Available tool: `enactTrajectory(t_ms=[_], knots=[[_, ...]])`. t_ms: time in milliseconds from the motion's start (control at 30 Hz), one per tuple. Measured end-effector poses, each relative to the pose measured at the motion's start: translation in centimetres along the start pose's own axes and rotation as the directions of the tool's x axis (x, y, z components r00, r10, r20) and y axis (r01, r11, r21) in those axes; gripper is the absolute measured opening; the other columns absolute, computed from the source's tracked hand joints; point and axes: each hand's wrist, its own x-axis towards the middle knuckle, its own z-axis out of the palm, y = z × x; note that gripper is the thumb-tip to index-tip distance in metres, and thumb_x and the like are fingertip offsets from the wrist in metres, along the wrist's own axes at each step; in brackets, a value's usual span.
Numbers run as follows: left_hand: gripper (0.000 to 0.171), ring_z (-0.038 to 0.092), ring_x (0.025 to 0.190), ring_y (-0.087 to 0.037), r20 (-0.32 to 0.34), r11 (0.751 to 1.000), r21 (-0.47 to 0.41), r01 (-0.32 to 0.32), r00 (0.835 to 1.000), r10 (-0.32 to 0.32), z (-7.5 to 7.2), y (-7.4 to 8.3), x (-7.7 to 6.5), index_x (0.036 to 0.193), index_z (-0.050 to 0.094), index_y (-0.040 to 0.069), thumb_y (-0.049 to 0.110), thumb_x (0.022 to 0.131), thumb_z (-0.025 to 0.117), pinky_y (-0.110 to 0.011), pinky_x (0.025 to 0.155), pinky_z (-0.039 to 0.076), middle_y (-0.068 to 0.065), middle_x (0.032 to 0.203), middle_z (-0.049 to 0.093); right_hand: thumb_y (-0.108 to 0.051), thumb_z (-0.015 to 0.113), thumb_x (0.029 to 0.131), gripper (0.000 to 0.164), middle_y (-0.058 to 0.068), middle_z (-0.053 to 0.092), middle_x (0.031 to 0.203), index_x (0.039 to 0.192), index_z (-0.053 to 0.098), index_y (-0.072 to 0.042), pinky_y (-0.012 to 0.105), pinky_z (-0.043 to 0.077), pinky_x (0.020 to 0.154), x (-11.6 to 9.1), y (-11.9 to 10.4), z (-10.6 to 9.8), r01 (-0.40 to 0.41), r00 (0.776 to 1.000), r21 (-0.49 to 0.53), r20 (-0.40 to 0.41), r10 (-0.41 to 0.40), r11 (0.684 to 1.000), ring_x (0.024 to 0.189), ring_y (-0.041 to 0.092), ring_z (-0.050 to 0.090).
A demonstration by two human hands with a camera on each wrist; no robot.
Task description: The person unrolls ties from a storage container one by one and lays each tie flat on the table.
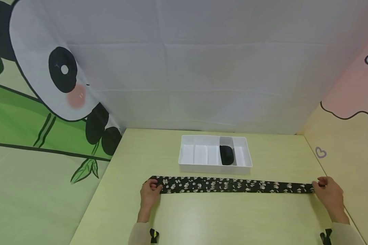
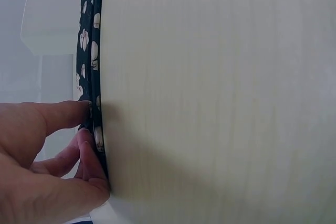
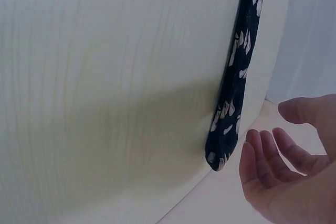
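A long, flat, folded strip of black cloth (image 1: 217, 184) with a pale flower-like print stretches across the table from hand to hand. At its left end, my left hand (image 1: 149, 195) pinches the cloth between thumb and fingers; the left wrist view shows the thumb (image 2: 65, 115) against the fabric (image 2: 85, 40). By the other end is my right hand (image 1: 329, 195). In the right wrist view, this hand (image 3: 289, 166) lies apart from the cloth's rounded tip (image 3: 218, 158), its fingers loosely bent and the thumb spread away.
Behind the cloth stands a white divided tray (image 1: 199, 167), with a black computer mouse (image 1: 226, 155) in one compartment. The pale wooden table (image 1: 233, 217) meets a printed wall sheet (image 1: 202, 85) at the back and a side panel (image 1: 349, 153) at right.
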Motion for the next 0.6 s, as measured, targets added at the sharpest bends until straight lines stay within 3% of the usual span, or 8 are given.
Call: enactTrajectory(t_ms=[233,467,600], knots=[[0.025,0.057,0.081,-0.021,0.004,1.0,-0.005,0.003,1.0,-0.003,0.0,0.0,0.0,0.108,0.065,-0.008,0.001,0.088,0.077,-0.034,0.071,0.046,-0.015,0.091,0.06,-0.018,0.058,0.102,0.039,0.035,0.059,0.113,0.123,0.053,0.015,0.022,0.042,0.056,0.2,-0.6,0.0,0.042,0.999,0.022,0.029,-0.043,0.999,0.082,0.025,0.06],[0.025,0.057,0.081,-0.021,0.005,1.0,-0.01,0.002,1.0,-0.002,-0.1,-0.1,0.0,0.108,0.065,-0.008,0.0,0.088,0.076,-0.035,0.071,0.047,-0.015,0.091,0.06,-0.017,0.059,0.102,0.039,0.038,0.059,0.117,0.124,0.053,0.014,0.023,0.043,0.055,0.3,-1.7,0.2,0.069,0.997,0.037,0.023,-0.07,0.997,0.092,0.043,0.061],[0.025,0.057,0.082,-0.023,0.008,1.0,-0.014,0.007,1.0,-0.007,-0.1,-0.1,0.0,0.109,0.064,-0.008,0.001,0.088,0.076,-0.036,0.072,0.047,-0.015,0.092,0.059,-0.018,0.059,0.103,0.039,0.037,0.059,0.118,0.125,0.054,0.013,0.021,0.042,0.055,0.2,-2.2,0.2,0.074,0.997,0.043,0.013,-0.075,0.996,0.09,0.038,0.06]])
